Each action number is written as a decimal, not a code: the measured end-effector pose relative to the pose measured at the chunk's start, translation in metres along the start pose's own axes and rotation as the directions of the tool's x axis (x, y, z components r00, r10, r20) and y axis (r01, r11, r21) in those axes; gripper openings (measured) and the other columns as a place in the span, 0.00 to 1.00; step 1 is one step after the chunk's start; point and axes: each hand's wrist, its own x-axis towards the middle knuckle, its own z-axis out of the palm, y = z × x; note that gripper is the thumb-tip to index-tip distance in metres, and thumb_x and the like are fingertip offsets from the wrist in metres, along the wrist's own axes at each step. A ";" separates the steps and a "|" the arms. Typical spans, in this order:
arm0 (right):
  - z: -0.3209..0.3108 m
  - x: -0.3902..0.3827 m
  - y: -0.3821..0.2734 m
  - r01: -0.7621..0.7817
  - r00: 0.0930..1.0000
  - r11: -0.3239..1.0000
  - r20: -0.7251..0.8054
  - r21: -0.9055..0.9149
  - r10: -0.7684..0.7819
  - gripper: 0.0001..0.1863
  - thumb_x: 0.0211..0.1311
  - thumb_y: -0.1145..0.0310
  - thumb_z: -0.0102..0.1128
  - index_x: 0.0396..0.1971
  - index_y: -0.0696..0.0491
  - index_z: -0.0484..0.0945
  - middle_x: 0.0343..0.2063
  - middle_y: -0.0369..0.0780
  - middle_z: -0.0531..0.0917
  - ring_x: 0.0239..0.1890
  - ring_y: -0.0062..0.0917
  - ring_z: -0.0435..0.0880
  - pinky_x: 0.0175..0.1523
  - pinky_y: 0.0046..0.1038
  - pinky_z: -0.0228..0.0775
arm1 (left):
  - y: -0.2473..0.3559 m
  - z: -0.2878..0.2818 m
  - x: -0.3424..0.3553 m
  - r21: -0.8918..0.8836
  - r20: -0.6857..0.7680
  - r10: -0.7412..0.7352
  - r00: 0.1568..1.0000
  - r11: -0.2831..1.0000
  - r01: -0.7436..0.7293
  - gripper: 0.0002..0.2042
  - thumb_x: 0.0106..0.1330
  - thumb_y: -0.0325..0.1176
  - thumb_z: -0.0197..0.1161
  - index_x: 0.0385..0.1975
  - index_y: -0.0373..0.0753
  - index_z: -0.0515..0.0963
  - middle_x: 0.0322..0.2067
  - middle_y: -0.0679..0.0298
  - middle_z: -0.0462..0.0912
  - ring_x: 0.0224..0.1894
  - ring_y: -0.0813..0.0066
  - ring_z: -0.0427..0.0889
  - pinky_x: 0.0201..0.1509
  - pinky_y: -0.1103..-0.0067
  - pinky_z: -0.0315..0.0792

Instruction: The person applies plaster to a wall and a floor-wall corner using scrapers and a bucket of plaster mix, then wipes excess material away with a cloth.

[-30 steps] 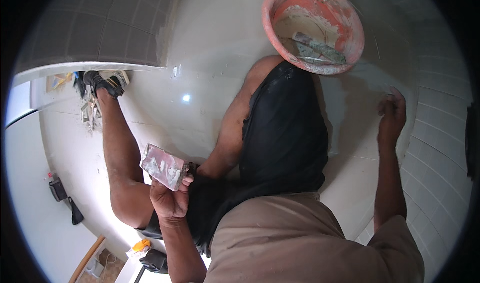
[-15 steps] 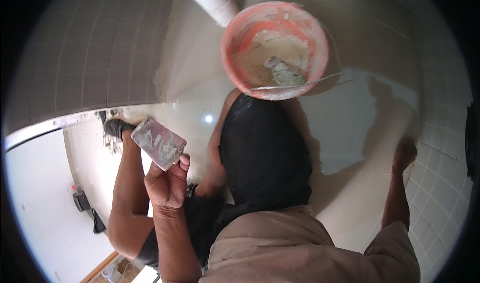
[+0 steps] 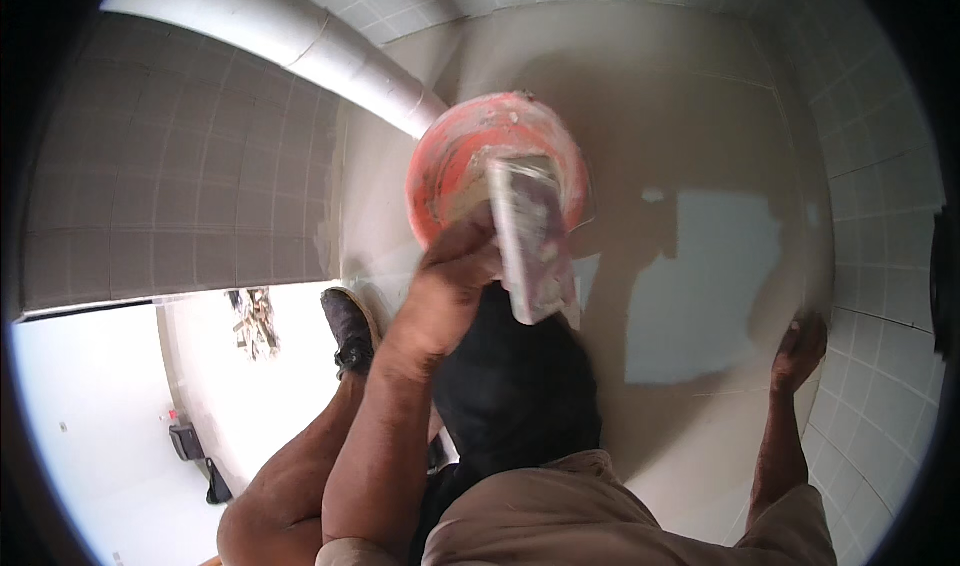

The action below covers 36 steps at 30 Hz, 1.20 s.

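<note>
My left hand (image 3: 450, 291) is raised in front of my lap and grips a flat rectangular spreader (image 3: 532, 246) by one edge, thumb and fingers closed on it. Pale paste is smeared over the spreader's face, and motion blurs it slightly. Behind it stands an orange-red bucket (image 3: 430, 171), its inner wall caked with paste. The spreader covers part of the bucket's mouth, so most of its contents are hidden. Off to the right, my right hand (image 3: 800, 354) rests at the tiled wall, fingers stretched out with nothing seen in them.
A thick white pipe (image 3: 300, 41) slants down to the floor beside the bucket. Grey tiled walls rise at left (image 3: 190, 166) and right (image 3: 880, 256). Debris (image 3: 254, 321) lies near my shoe (image 3: 350, 331) by the bright opening, with a dark bag (image 3: 185, 442) farther along.
My left hand has swung right and forward with the spreader, from beside my leg to over the bucket's near side. The view has shifted too; my right hand stays at the wall.
</note>
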 end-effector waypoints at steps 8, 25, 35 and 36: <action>-0.012 0.010 -0.012 0.091 0.992 0.995 0.087 0.045 -0.095 0.32 0.75 0.47 0.44 0.63 0.60 0.69 0.62 0.56 0.71 0.65 0.54 0.68 0.70 0.50 0.59 | -0.001 0.021 0.039 0.172 0.105 -0.071 0.992 0.984 0.052 0.19 0.65 0.30 0.56 0.56 0.35 0.77 0.47 0.62 0.80 0.45 0.72 0.78 0.50 0.77 0.72; -0.026 0.025 -0.025 -0.036 0.945 0.998 0.321 -0.059 0.053 0.39 0.75 0.37 0.28 0.73 0.51 0.55 0.71 0.50 0.59 0.72 0.48 0.58 0.72 0.50 0.50 | 0.125 -0.005 0.127 -0.233 0.016 0.308 0.951 0.927 -0.296 0.24 0.72 0.30 0.45 0.66 0.26 0.64 0.67 0.30 0.59 0.57 0.53 0.75 0.55 0.57 0.70; -0.023 0.027 -0.021 -0.061 0.927 0.995 0.366 -0.078 0.086 0.42 0.72 0.32 0.28 0.74 0.47 0.55 0.72 0.47 0.58 0.74 0.45 0.56 0.71 0.50 0.49 | 0.134 0.043 0.210 -0.085 -0.444 0.228 0.866 0.952 -0.294 0.25 0.73 0.34 0.42 0.67 0.31 0.65 0.64 0.39 0.69 0.66 0.49 0.71 0.74 0.46 0.53; -0.022 0.028 -0.020 -0.076 0.927 0.994 0.361 -0.084 0.101 0.42 0.71 0.32 0.28 0.74 0.46 0.55 0.72 0.47 0.58 0.74 0.45 0.55 0.71 0.50 0.49 | 0.134 0.045 0.214 -0.080 -0.453 0.225 0.863 0.954 -0.291 0.25 0.73 0.34 0.42 0.67 0.31 0.65 0.64 0.39 0.69 0.66 0.49 0.71 0.74 0.46 0.53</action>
